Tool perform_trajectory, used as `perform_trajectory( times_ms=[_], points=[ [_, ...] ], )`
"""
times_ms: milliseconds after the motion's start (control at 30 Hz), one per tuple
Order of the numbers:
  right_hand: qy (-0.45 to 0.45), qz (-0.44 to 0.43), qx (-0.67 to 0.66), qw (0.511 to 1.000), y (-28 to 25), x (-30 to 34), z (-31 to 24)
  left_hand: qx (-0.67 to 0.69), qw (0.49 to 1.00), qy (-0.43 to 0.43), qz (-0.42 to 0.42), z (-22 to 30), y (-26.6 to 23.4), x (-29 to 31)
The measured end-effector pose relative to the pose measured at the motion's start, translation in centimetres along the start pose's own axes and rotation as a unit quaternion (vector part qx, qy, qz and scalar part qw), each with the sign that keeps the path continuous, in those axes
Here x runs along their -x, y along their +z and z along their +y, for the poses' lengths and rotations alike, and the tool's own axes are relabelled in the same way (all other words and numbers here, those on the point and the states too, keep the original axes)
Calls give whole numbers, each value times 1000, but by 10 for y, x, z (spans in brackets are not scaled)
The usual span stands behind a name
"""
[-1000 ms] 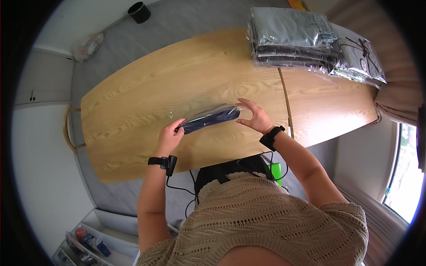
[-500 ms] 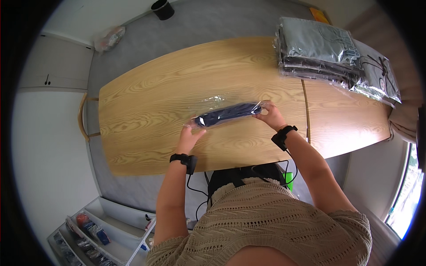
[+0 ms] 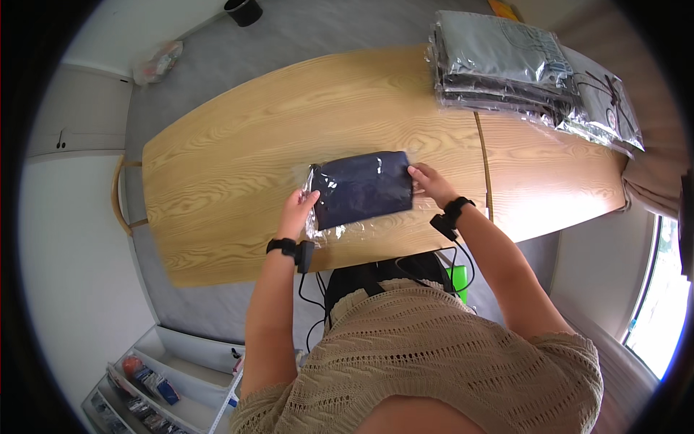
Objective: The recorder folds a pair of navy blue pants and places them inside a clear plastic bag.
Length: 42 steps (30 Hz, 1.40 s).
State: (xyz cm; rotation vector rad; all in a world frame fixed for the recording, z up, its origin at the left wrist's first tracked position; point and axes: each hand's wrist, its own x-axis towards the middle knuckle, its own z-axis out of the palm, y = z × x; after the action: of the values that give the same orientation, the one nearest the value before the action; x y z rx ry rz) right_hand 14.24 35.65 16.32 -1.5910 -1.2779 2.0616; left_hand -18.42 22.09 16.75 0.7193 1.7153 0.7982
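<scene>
A folded dark navy garment in a clear plastic bag is held over the middle of the wooden table, its broad face turned up. My left hand grips the crinkled left edge of the bag, thumb on top. At the opposite end my right hand pinches the right edge, thumb on top and fingers partly hidden beneath. Loose clear plastic sticks out past the garment on the left and along the near side. Both wrists carry black bands with cables.
A stack of bagged grey and dark garments lies at the table's far right. A wooden chair stands at the left end. At lower left is a white divided storage bin with small packages. A black waste bin sits on the far floor.
The bagged garment has turned from edge-on to showing its broad face. Both hands have kept hold of its ends. The whole view has shifted slightly.
</scene>
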Motion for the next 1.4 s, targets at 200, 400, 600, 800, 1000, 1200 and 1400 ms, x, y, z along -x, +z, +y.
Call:
perform_trajectory(
  times_ms=[200, 400, 600, 800, 1000, 1200, 1400],
  points=[
    [44, -26, -25, 998, -7, -6, 38, 76, 994, -74, 40, -47, 5, -10],
    [30, -16, 43, 998, 0, 1, 59, -11, 993, -119, 2, -58, 7, -8],
    [-244, 286, 415, 828, 21, 30, 38, -225, 936, 184, 198, -23, 46, 11],
    [-372, 151, 582, 707, 97, 2, 11, -458, 813, 340, 120, 6, 98, 4],
    [-317, 170, 616, 701, 111, -30, 10, -501, 806, 287, 130, 5, 109, -33],
    [-301, 174, 622, 701, 108, -40, 19, -547, 786, 264, 117, -5, 115, -41],
    [-292, 166, 619, 710, 110, -46, 21, -558, 788, 239, 102, -10, 117, -46]
  ],
)
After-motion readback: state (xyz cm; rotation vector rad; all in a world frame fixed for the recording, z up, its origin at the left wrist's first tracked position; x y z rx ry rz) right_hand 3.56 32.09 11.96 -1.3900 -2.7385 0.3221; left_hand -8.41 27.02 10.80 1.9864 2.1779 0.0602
